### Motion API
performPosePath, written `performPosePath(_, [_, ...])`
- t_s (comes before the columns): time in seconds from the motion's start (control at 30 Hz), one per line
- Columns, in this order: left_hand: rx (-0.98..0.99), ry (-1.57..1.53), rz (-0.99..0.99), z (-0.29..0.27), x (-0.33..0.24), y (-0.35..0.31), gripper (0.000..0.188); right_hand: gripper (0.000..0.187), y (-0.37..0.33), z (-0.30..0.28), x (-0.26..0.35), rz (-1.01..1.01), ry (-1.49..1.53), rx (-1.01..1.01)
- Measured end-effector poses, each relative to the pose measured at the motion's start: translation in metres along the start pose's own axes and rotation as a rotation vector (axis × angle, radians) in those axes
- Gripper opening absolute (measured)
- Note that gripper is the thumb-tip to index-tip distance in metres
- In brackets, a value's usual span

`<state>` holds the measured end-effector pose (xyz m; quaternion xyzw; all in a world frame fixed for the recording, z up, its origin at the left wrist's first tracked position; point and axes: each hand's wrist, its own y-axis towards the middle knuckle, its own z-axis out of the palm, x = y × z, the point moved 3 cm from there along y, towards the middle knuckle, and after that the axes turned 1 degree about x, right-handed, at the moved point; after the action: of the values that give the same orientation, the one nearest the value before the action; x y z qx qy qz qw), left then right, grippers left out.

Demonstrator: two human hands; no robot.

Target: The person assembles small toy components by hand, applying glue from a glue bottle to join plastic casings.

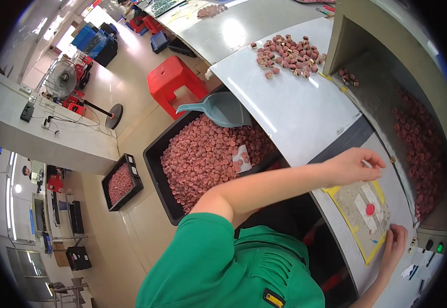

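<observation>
A small round red piece (370, 209) sits on a whitish strip (361, 205) in the middle of a greyish work pad (347, 205) edged with yellow tape. My left hand (357, 165) hovers at the far edge of the pad, its fingers loosely curled and the fingertips apart, with nothing visible between them. At the pad's right edge, my right hand (395, 246) rests with bent, parted fingers; no object shows in it. Right of the pad, inside a grey-beige housing (346, 46), lies a heap of dark red round pieces (419, 154).
Reddish pieces with pale parts (290, 55) lie heaped on the white table (295, 113). Left of the table, a large black bin (154, 156) holds many pink-red pieces and a blue-grey dustpan (224, 109). Nearby are a red stool (175, 79), a smaller black crate (136, 187) and a fan (62, 77).
</observation>
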<state>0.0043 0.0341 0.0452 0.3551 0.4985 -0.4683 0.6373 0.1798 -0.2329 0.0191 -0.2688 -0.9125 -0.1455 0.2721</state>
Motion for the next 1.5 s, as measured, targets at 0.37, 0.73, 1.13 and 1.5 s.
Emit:
performPosePath(0.37, [0.121, -0.442, -0.014, 0.056, 0.052, -0.024, 0.031, 0.014, -0.027, -0.013, 0.008, 0.132, -0.037, -0.079])
performPosePath(0.73, [0.089, -0.627, -0.085, 0.029, 0.059, -0.013, 0.031, 0.015, -0.013, 0.000, 0.024, 0.170, -0.047, -0.264])
performPosePath(1.13, [0.031, -0.670, -0.085, 0.038, 0.061, -0.015, 0.036, 0.014, -0.016, -0.023, 0.025, -0.031, -0.174, -0.061])
performPosePath(1.5, [0.052, -0.697, -0.095, 0.032, 0.059, -0.016, 0.037, 0.013, 0.000, -0.008, 0.019, 0.180, -0.016, -0.033])
